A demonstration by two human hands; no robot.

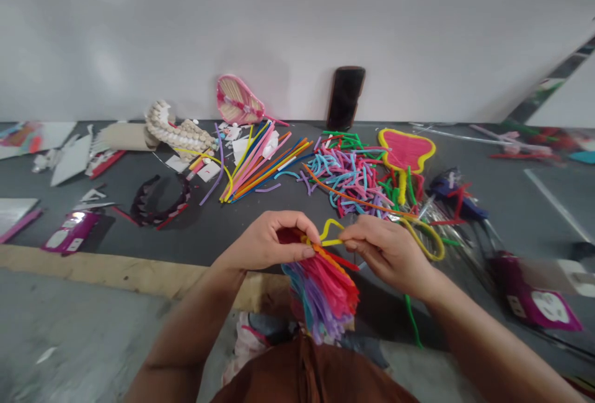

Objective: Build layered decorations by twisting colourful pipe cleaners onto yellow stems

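My left hand [272,242] is closed around the gathered top of a bundle of pipe cleaners [328,297]. Its ends fan downward in red, orange, pink, purple and blue. A yellow pipe cleaner [328,227] forms a bent loop at the top of the bundle. The thumb and fingers of my right hand [388,254] pinch the yellow piece just to the right. One red strand [341,260] sticks out sideways below it. Where the yellow piece meets the bundle is partly hidden by my left fingers.
Cut pipe-cleaner pieces [348,177] lie heaped beyond my hands, near longer loose ones [260,167]. A pink fan shape with yellow edging [408,150] lies right of the heap. A phone [346,98] leans on the white wall. A braided headband [160,201] and purple packets [72,231] lie leftward and rightward.
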